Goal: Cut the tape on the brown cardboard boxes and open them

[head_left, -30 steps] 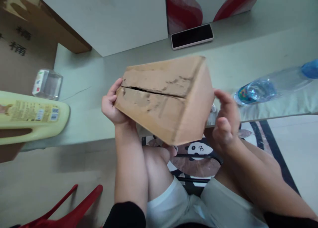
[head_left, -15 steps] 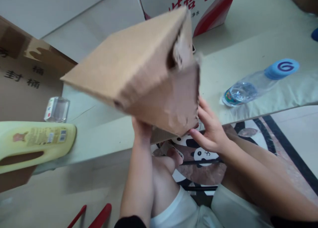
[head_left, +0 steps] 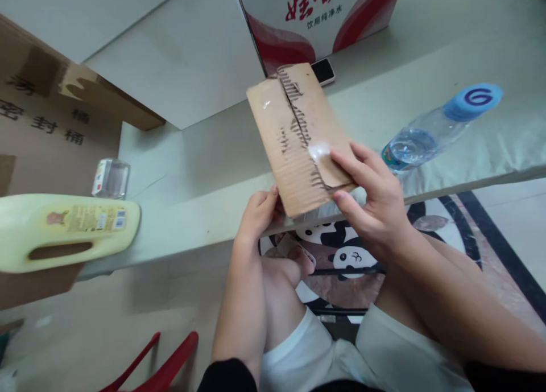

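Note:
A brown cardboard box (head_left: 294, 147) with a torn seam and strips of clear tape is held between my two hands above the table's front edge. My left hand (head_left: 260, 213) is closed on its lower left corner, with some fingers hidden beneath. On the lower right corner, my right hand (head_left: 371, 190) grips with the thumb at the near edge and fingers over the top face. A clear water bottle (head_left: 422, 139) with a blue cap lies to the right of my right hand.
The table (head_left: 191, 204) has a pale green cover. Behind stand a white and red carton (head_left: 315, 39) and a phone (head_left: 324, 72). On the left are a yellow jug (head_left: 106, 232), a small clear container (head_left: 111, 178) and a large brown carton (head_left: 46, 124). A red stool (head_left: 170, 360) is below.
The cardboard box has been turned and lowered, so its taped, torn-seam face now shows. My right hand has shifted onto that face; my left hand remains at the lower left.

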Available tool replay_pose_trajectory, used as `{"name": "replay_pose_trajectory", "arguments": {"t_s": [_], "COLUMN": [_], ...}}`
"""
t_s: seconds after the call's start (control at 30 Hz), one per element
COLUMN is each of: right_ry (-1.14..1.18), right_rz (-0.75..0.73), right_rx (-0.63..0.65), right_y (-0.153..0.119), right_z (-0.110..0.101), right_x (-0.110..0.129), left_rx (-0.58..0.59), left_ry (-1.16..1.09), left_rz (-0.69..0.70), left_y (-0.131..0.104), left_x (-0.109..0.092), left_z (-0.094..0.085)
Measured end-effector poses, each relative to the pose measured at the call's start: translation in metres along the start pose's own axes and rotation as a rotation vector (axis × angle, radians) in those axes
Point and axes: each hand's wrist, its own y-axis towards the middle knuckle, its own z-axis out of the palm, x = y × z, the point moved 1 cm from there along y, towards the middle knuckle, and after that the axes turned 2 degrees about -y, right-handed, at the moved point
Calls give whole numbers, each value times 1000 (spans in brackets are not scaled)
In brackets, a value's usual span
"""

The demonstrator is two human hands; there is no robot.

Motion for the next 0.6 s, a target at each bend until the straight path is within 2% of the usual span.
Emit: {"name": "replay_pose_trajectory", "arguments": {"t_s": [0.03, 0.1, 0.17, 0.2, 0.27, 0.33, 0.37, 0.43, 0.5, 0.6], "right_ry": [-8, 0, 22, 31, 52, 75, 87, 110, 136, 191], "right_rz": [-12, -27, -23, -15, 1, 10, 11, 8, 13, 74], "right_rx": [7, 20, 34, 38, 44, 39, 28, -3, -22, -1], "right_y": [-1, -2, -3, -3, -3, -2, -2, -2, -2, -4], "right_z": [2, 7, 11, 12, 12, 10, 10, 8, 9, 12], "right_x": [0, -1, -1, -1, -1, -2, -3, -5, -6, -8], "left_rx": [-41, -268, -540, -611, -598, -470, -405, -308, -270, -348], "left_ry": [35, 33, -82, -142, -174, -78, -7, 124, 183, 114], "left_rz": [7, 135, 402, 554, 852, 1059, 1116, 1140, 1101, 1015], "left_y": [-2, -5, -10, -13, -18, -21, -22, -21, -18, -14], "left_x": [-3, -12, -23, -30, -43, -56, -61, -67, -68, -63], "left_z": [-1, -4, -6, -6, -5, -2, 0, 6, 11, 16]}}
